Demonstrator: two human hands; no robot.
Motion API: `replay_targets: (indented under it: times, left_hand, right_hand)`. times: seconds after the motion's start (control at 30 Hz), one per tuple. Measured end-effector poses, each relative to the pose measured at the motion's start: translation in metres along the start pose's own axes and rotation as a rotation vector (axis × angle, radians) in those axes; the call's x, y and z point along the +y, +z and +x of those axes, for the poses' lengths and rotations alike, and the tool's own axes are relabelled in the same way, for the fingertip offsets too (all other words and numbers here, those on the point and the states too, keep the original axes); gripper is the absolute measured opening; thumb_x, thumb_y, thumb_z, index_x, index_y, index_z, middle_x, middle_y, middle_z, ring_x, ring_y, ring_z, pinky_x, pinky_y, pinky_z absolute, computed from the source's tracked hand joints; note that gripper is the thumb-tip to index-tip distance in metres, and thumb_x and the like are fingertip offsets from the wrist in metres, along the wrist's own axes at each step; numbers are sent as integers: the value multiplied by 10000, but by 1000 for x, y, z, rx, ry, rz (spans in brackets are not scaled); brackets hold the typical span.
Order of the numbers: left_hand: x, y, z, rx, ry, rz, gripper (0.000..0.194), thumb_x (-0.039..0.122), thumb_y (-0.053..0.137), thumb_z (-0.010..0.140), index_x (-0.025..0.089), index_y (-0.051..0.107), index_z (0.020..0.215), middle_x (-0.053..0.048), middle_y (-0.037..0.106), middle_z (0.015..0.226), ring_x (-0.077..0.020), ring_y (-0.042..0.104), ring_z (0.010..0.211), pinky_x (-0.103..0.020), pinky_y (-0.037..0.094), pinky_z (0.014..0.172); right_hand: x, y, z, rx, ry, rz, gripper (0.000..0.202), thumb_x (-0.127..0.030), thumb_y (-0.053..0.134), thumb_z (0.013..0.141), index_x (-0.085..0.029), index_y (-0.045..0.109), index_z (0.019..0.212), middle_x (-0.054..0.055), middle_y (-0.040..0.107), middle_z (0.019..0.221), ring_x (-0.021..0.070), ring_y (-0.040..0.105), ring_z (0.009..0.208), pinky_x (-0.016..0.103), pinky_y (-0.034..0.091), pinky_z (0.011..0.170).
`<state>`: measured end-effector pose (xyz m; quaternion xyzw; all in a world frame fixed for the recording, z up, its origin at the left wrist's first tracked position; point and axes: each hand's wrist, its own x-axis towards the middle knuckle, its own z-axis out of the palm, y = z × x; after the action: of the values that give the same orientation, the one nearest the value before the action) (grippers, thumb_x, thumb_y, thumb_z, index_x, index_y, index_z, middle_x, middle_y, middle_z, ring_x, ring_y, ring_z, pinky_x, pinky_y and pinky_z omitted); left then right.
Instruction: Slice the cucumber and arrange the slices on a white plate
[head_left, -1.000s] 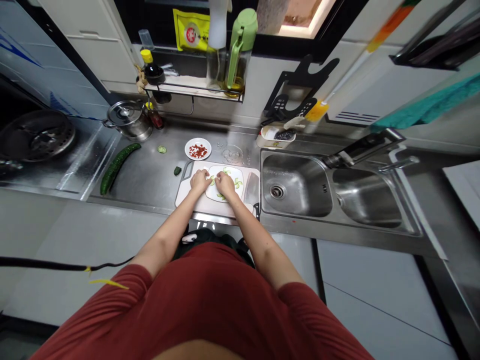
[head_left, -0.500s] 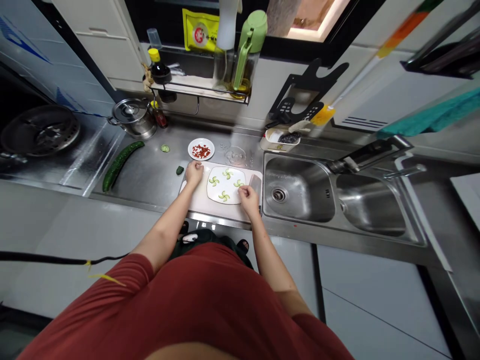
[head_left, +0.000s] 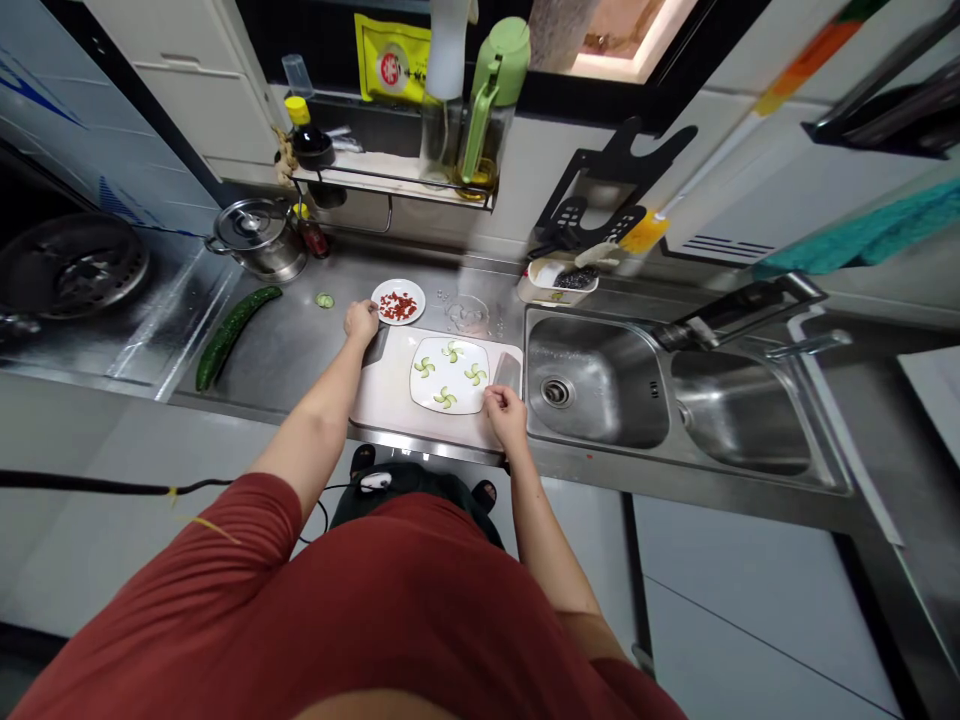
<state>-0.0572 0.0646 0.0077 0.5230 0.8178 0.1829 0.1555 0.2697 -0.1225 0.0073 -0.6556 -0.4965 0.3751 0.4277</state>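
My left hand (head_left: 361, 321) is closed at the left rim of a small round white plate (head_left: 387, 289) that holds chopped red pieces (head_left: 398, 306). Its fingertips pinch that rim. My right hand (head_left: 507, 416) hovers by the lower right corner of a square white plate (head_left: 430, 391), thumb and fingers pressed together; whatever is between them is too small to make out. Several pinwheels of thin green slices (head_left: 445, 397) decorate the square plate. It rests on a pale cutting board (head_left: 382, 405). A cleaver blade (head_left: 508, 372) lies at the board's right side.
A long cucumber (head_left: 234, 336) and a few cut slices (head_left: 324, 300) lie to the left. Behind them stands a lidded pot (head_left: 259, 240). The double sink (head_left: 600, 385) adjoins the board on the right. A bottle shelf (head_left: 397, 180) overhangs the counter's back.
My left hand has moved left and away from me, from the board to the small plate's rim. My right hand has drawn back slightly from the right-hand pinwheel.
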Motion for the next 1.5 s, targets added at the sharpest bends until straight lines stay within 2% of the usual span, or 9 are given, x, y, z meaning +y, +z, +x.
replay_targets:
  times: [0.2,0.4,0.73,0.83,0.97,1.1,1.23,1.37,1.5]
  left_hand:
    - [6,5,18,-36,63,71,315,236,508,877,267,735,1093,-122,634,1163,-262,601,1068,-369,459,931]
    - [9,10,32,-90,53,114,278,207,546,842,235,749,1030,-148,655,1153,-283,614,1037,-400,482,899]
    - [14,9,36,-112,31,116,218,257,581,852,150,716,986,-220,672,1087,-336,626,1072,-446,482,912]
    - [14,10,34,-88,-5,84,219,252,550,871,151,712,977,-221,674,1087,-341,633,1069,-445,484,894]
    - [12,12,31,3,-45,-92,189,228,541,860,180,710,929,-138,707,1027,-276,653,999,-386,486,874]
    - [22,19,19,-9,-36,-466,145,200,575,828,156,689,906,-71,709,895,-168,651,835,-290,491,812]
    - [44,21,-8,-205,-54,-880,155,198,649,761,127,683,895,-57,699,834,-135,630,746,-273,504,755]
    - [63,11,-43,-370,22,-967,248,243,711,706,140,694,931,-43,691,798,-142,617,745,-267,485,710]
    - [77,1,-73,-453,140,-1021,403,280,725,686,178,657,1069,-19,678,798,-114,583,674,-229,444,624]
  right_hand:
    - [6,1,-2,13,-5,-15,326,-467,571,778,-175,668,884,37,655,735,166,563,657,296,462,663]
    - [11,-4,-7,35,26,-29,349,-499,572,781,-179,669,881,41,661,731,172,574,652,305,473,670]
    - [13,-6,-6,24,48,-31,357,-506,563,778,-179,664,878,47,669,739,177,583,654,314,482,675]
    - [11,-4,-4,18,36,-54,353,-499,559,783,-178,668,883,42,666,738,173,576,648,309,473,669]
    - [6,0,-3,12,24,-52,347,-485,557,784,-174,669,887,42,669,742,175,577,655,306,463,669]
    - [-2,3,0,-7,3,-49,324,-474,553,796,-182,665,879,45,685,776,180,594,688,307,470,690]
    - [-16,7,13,-26,-39,-38,322,-468,554,799,-177,663,882,50,682,786,180,589,690,310,473,695]
    - [-39,12,32,-41,-120,-71,283,-431,546,816,-181,667,871,36,664,757,169,570,677,299,465,692]
    - [-69,17,49,-61,-221,-102,245,-394,534,840,-189,664,876,24,648,754,164,563,695,286,461,710]
